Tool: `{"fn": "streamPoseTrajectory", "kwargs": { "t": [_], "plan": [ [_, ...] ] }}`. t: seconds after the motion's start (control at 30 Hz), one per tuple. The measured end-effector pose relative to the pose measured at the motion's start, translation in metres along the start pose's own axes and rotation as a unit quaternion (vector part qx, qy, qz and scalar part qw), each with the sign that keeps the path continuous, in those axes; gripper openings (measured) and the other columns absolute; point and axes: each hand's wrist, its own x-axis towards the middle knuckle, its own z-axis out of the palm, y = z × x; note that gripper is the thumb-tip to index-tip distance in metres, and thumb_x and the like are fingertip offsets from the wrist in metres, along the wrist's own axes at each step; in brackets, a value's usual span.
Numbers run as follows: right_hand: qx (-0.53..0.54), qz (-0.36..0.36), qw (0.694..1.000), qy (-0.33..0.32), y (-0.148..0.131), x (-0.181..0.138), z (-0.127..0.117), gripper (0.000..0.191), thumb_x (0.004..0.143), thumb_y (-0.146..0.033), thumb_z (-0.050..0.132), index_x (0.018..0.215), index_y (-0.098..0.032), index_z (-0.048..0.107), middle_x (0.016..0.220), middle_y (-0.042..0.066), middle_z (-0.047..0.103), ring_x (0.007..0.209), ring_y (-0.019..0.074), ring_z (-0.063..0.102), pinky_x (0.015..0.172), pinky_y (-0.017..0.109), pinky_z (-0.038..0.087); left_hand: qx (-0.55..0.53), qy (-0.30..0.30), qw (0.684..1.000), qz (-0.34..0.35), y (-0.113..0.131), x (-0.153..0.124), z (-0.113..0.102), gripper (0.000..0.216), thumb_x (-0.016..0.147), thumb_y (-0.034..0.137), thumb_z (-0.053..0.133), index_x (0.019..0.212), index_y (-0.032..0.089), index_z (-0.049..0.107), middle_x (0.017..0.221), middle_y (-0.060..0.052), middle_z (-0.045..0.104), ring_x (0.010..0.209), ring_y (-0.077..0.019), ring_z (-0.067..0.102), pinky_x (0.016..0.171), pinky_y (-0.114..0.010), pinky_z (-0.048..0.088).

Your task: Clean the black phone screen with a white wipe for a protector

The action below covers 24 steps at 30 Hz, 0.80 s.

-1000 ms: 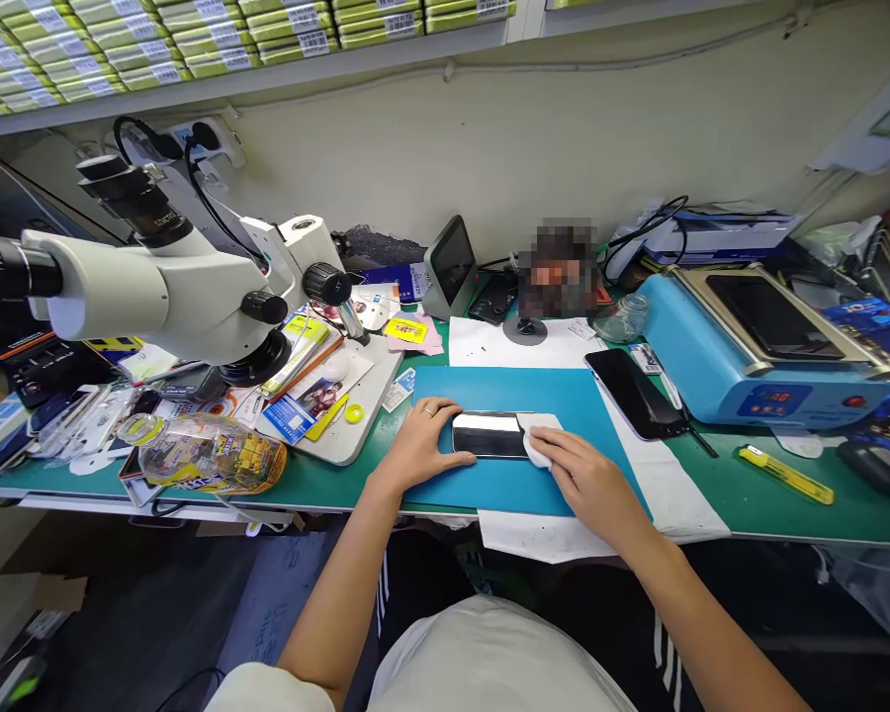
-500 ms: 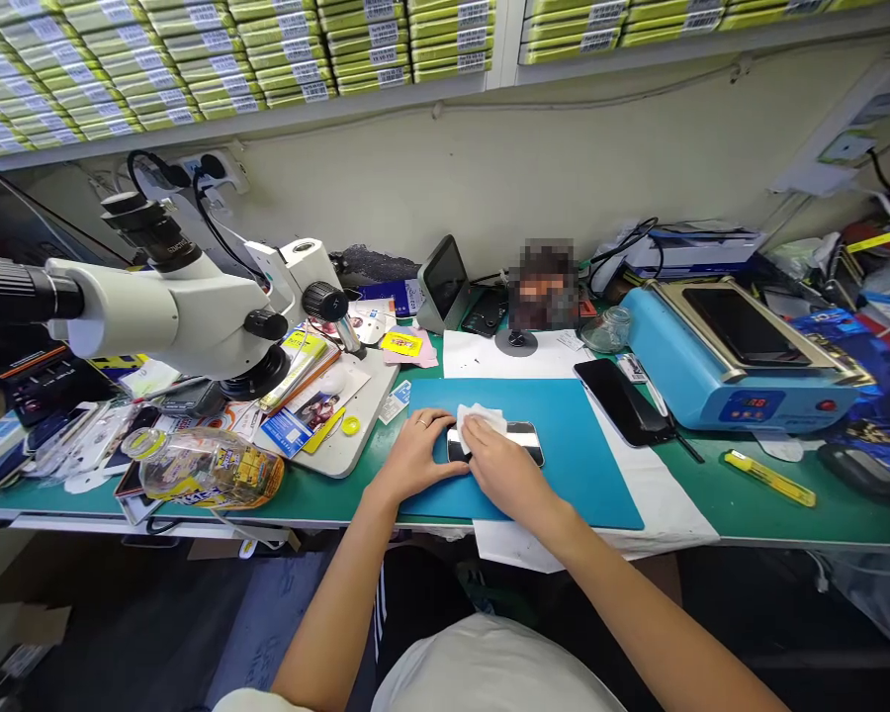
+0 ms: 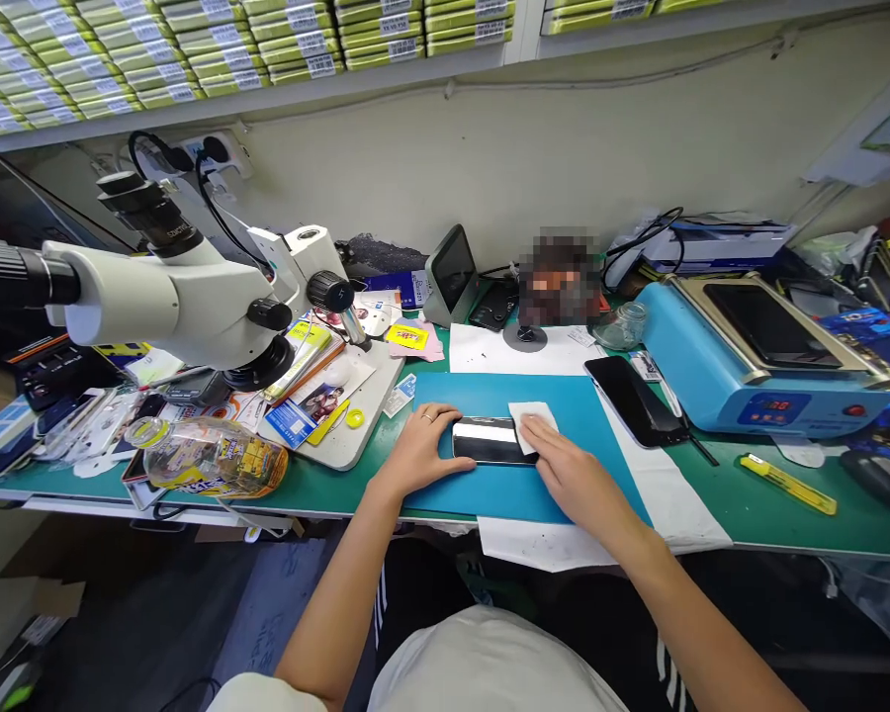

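A dark phone lies flat on the blue mat at the front of the bench. My left hand rests at its left end, fingers curled round the edge and holding it still; a ring shows on one finger. My right hand presses a white wipe with flat fingers onto the phone's right end.
A white microscope stands at the left over cluttered cards and a clear plastic bottle. A second black phone lies right of the mat, beside a blue machine and a yellow tool. White paper lies under the mat.
My right hand has slid the wipe from the phone's left end back to its right end. My left hand stays on the left end.
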Motion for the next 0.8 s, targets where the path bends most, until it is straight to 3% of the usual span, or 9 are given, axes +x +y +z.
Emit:
{"fn": "streamPoseTrajectory", "kwargs": {
  "t": [0.23,0.57,0.8],
  "plan": [
    [-0.031,-0.021,0.999,-0.004,-0.011,-0.029,-0.003,0.052,0.097,-0.011,0.032,0.141,-0.004,0.057,0.149,0.017,0.056,0.139,0.0275,0.052,0.113,0.044,0.049,0.001,-0.004,1.0,-0.004,0.002,0.0,-0.002,0.06,0.084,0.051,0.077,0.135,0.028,0.054,0.14,-0.006,0.057,0.135,-0.0316,0.047,0.113,-0.048,0.042],
    [0.017,0.028,0.999,-0.031,0.006,0.007,-0.011,0.056,0.094,-0.012,0.033,0.145,-0.015,0.057,0.152,0.01,0.054,0.142,0.0269,0.049,0.116,0.05,0.046,-0.006,-0.009,1.0,-0.014,0.002,-0.002,-0.003,0.061,0.085,0.054,0.075,0.136,0.028,0.053,0.141,-0.007,0.055,0.137,-0.0315,0.045,0.114,-0.047,0.041],
    [-0.03,-0.011,0.999,-0.027,0.001,-0.033,-0.008,0.054,0.096,-0.012,0.033,0.144,-0.011,0.056,0.152,0.013,0.054,0.14,0.0242,0.051,0.114,0.041,0.049,-0.006,-0.011,1.0,-0.011,0.003,0.0,-0.004,0.06,0.084,0.052,0.077,0.134,0.029,0.055,0.14,-0.006,0.056,0.136,-0.0317,0.046,0.113,-0.047,0.042]
  ]
}}
